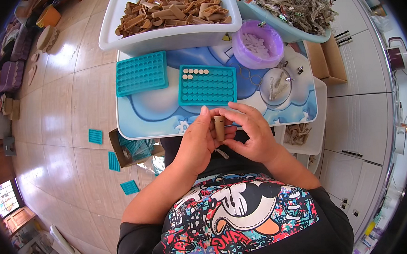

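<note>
Brown cylinder [219, 128]: 1 | grips [198, 137] [251, 128] holding: 2 | floor trays [95, 136] [114, 161] [129, 187]: 3

Between the left hand [196, 139] and the right hand [255, 133], the tan tube [220, 130] looks like smooth, matt plastic. Just beyond the hands, the teal tray [203, 94] is moulded plastic, the table [158, 116] smooth and glossy. Farther off, the tub [169, 44] is semi-clear plastic. Left of the left hand, the floor [87, 111] shines. Below both, the shirt [238, 214] is cloth.
</note>
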Demonstrator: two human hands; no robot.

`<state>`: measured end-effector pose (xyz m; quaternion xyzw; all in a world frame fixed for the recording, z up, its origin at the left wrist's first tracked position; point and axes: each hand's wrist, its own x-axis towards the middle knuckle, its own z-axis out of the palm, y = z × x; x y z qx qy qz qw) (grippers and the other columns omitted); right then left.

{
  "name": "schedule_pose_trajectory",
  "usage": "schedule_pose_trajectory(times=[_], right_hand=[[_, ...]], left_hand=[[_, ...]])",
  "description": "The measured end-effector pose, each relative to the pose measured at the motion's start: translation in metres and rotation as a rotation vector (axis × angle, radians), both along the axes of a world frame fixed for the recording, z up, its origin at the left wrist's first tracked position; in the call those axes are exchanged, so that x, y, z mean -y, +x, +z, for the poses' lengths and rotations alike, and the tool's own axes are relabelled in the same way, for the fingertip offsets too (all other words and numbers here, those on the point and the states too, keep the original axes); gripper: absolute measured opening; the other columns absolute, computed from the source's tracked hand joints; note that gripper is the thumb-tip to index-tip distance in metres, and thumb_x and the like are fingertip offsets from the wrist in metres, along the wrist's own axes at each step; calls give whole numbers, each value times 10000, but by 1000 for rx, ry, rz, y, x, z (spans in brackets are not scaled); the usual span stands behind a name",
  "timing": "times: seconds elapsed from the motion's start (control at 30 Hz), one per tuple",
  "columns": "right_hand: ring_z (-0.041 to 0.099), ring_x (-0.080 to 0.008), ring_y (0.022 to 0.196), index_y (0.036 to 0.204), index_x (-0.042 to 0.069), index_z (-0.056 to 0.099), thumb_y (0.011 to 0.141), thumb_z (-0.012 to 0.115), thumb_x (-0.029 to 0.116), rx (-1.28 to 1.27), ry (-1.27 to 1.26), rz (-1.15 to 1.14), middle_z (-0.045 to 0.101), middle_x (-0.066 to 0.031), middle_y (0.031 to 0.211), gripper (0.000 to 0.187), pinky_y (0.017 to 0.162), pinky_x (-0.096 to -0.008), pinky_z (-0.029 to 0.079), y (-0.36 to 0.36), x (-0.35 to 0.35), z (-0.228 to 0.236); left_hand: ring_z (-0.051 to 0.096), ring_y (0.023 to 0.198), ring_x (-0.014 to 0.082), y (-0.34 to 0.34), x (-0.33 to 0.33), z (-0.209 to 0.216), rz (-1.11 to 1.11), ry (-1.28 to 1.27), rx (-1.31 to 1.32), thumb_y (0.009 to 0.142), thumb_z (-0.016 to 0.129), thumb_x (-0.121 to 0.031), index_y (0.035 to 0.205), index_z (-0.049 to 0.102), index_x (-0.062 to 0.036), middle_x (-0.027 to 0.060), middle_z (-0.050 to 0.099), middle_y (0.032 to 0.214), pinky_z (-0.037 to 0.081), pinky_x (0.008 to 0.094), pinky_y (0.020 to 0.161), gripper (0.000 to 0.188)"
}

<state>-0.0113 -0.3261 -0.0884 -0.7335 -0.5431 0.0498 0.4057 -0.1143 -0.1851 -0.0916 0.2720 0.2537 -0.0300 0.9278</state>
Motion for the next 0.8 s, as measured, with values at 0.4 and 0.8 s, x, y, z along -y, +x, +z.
schedule_pose_trajectory(times=[0.4, 0.8], right_hand=[[529, -322, 1101, 1181, 33, 558, 750, 721, 232, -207, 17, 3, 572, -145, 1178, 502, 930, -398, 412, 8, 1, 7], [519, -156, 775, 1026, 22, 615, 839, 674, 258, -558, 214, -29, 591, -72, 923, 307, 704, -265, 423, 3, 6, -2]], left_hand=[[597, 990, 206, -8, 11, -1, -70, 600, 134, 874, 549, 25, 1425, 133, 29, 155, 586, 1100, 462, 293, 862, 690], [669, 785, 232, -9, 0, 24, -151, 1281, 176, 799, 695, -93, 1066, 596, -8, 130, 661, 895, 511, 284, 681, 297]])
